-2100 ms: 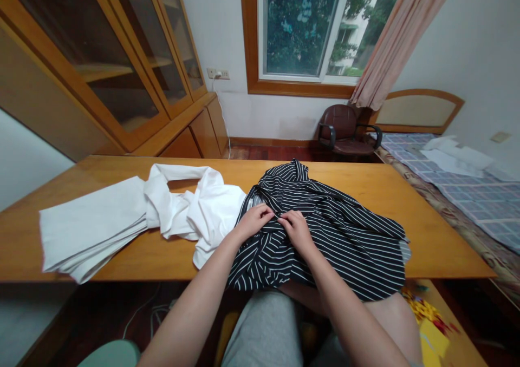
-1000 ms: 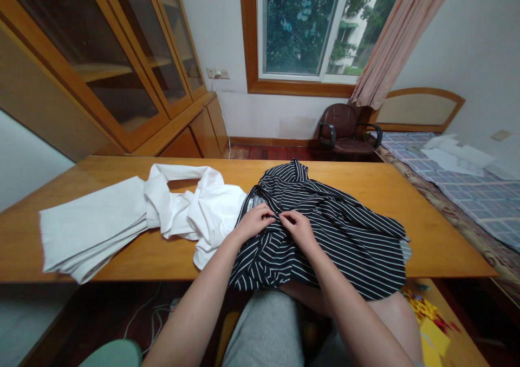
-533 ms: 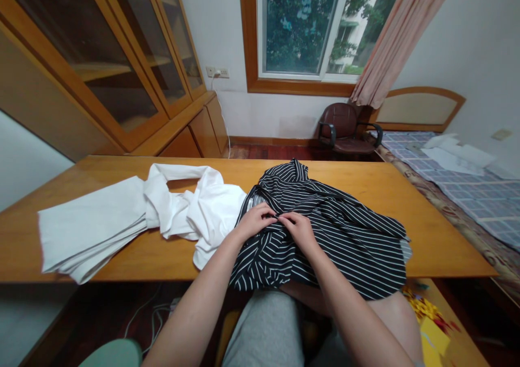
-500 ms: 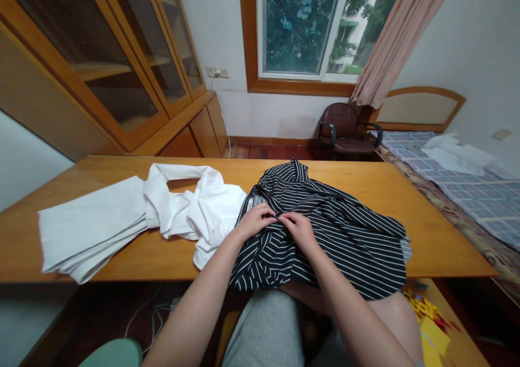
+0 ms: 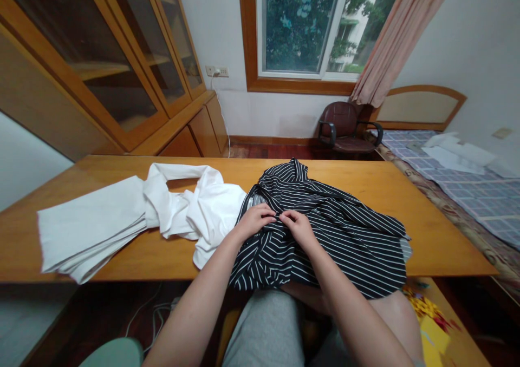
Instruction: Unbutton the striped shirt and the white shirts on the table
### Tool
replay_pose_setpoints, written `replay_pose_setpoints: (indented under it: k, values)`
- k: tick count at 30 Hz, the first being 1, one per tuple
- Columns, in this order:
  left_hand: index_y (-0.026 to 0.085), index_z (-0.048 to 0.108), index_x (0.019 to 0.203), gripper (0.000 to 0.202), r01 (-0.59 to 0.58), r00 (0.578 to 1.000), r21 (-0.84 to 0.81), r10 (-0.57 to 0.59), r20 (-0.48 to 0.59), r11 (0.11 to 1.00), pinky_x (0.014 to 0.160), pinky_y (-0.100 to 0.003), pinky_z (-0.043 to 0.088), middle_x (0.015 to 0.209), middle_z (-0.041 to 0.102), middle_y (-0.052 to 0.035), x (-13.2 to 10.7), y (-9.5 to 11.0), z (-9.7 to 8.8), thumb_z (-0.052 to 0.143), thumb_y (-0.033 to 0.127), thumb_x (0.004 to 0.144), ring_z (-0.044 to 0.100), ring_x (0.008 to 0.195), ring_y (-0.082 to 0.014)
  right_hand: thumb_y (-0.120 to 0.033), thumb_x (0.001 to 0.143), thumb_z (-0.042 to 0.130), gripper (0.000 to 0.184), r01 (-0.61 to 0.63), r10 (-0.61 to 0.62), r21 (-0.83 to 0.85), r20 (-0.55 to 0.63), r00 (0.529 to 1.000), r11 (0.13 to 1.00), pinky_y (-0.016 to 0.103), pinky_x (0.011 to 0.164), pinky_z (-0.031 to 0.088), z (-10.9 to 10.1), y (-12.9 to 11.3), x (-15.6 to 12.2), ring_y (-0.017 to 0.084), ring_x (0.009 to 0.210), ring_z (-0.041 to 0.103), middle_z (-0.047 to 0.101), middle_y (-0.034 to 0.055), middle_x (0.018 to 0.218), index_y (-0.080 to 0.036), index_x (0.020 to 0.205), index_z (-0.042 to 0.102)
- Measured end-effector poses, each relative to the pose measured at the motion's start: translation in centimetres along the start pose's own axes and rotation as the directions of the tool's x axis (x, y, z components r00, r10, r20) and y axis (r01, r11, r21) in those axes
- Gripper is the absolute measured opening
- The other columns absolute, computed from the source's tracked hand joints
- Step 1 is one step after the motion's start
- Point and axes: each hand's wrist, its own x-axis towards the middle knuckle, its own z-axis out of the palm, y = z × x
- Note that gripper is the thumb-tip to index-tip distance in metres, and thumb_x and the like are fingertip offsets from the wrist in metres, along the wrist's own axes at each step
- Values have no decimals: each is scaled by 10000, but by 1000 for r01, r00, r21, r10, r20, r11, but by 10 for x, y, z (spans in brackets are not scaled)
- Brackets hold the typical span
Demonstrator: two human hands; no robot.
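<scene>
A black shirt with white stripes point(image 5: 345, 237) lies rumpled on the wooden table point(image 5: 361, 175), its lower edge hanging over the front towards my lap. My left hand point(image 5: 257, 219) pinches the striped fabric near the shirt's middle. Close beside it, my right hand point(image 5: 297, 225) pinches the same cloth, fingertips almost meeting the left ones. What exactly sits between the fingertips is too small to make out. Left of the shirt is white cloth point(image 5: 219, 204), bunched in part, with a flat folded stack point(image 5: 93, 221) at its far left end.
A glass-fronted cabinet point(image 5: 122, 64) stands behind the table at left. Beyond the table are a brown armchair point(image 5: 343, 126) and, at right, a bed with a checked cover point(image 5: 467, 183). Yellow items point(image 5: 433, 334) lie below the table's right front. A green stool point(image 5: 114, 354) is at lower left.
Hardly anything differs. My right fingertips have shifted slightly up and right on the striped shirt, while my left hand stays nearly in place.
</scene>
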Motion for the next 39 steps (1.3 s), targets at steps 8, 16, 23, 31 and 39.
replay_pose_setpoints:
  k: [8,16,23,31,39]
  values:
    - [196,756,905,216,-5,1000,-13,5,20,1000,866,-312,496,946,673,-45,2,2,-2,698,397,856,634,907,-177,-443,791,648,249,-17,13,94,48,999,995,306,779,461,-7,-2,4,195,792,612,703,16,807,-204,813,714]
    - [205,765,869,190,-16,999,-30,17,42,999,856,-320,495,912,682,-39,2,6,-5,710,386,846,639,884,-179,-377,795,630,198,-29,26,73,39,999,997,291,751,469,-2,-4,1,189,775,627,707,8,779,-200,788,718]
    - [217,785,853,117,-6,1000,-43,7,24,999,863,-311,503,903,696,-29,-1,6,-6,716,310,840,648,873,-170,-380,803,632,201,-4,1,48,70,998,999,290,768,473,-2,-6,2,193,805,645,726,14,807,-202,798,723]
    - [219,790,817,68,23,1000,-31,-23,17,999,850,-301,512,866,706,-18,-1,7,-5,727,244,810,657,845,-163,-378,858,611,211,74,-66,-104,81,995,992,276,729,462,-1,-7,-1,182,766,639,725,21,811,-206,829,728]
    - [223,781,810,82,15,1000,5,-15,5,1000,852,-307,520,886,728,-23,0,8,-5,700,228,825,668,860,-168,-355,883,609,179,106,-90,-129,124,988,986,273,753,458,-2,-6,0,183,816,648,730,16,857,-219,868,725]
